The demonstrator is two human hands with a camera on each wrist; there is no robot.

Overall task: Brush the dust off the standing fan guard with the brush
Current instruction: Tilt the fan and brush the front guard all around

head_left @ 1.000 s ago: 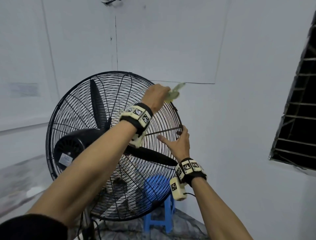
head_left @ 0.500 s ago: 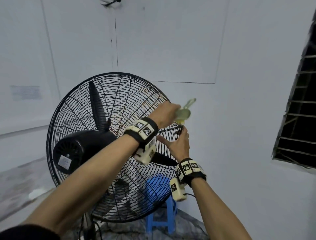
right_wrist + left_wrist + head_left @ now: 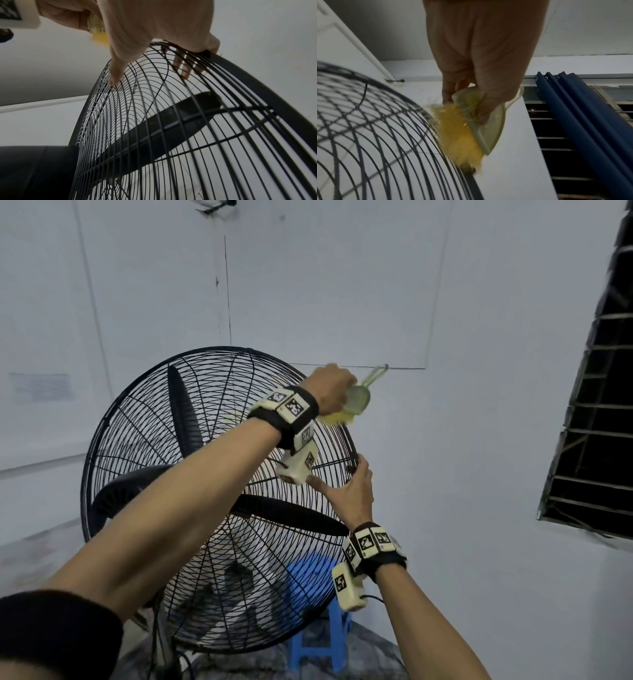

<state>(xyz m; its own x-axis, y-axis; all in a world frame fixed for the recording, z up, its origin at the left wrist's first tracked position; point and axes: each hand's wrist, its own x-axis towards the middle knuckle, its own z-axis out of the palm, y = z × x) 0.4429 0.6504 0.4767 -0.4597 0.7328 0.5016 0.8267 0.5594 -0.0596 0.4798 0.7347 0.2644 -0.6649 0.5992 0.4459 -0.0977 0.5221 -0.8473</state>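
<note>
The black wire fan guard [image 3: 137, 440] of a standing fan fills the middle of the head view. My left hand [image 3: 332, 390] grips a pale green brush [image 3: 358, 404] at the guard's upper right edge. In the left wrist view its yellow bristles [image 3: 458, 135] press against the curved wires [image 3: 385, 135] close to the rim. My right hand [image 3: 346, 484] holds the rim lower on the right side. In the right wrist view its fingers [image 3: 181, 63] curl over the rim behind the wires, and the thumb [image 3: 116, 70] lies on the near wires.
A blue plastic stool [image 3: 318, 628] stands behind the fan's lower right. The black motor housing [image 3: 113, 505] sticks out toward me on the left. A barred window [image 3: 596, 422] is in the right wall, with a blue curtain [image 3: 582, 115] beside it. White walls stand close behind.
My left hand swept the brush down the guard's right edge toward my right hand, then back up to the upper right. My right hand has kept its hold on the rim.
</note>
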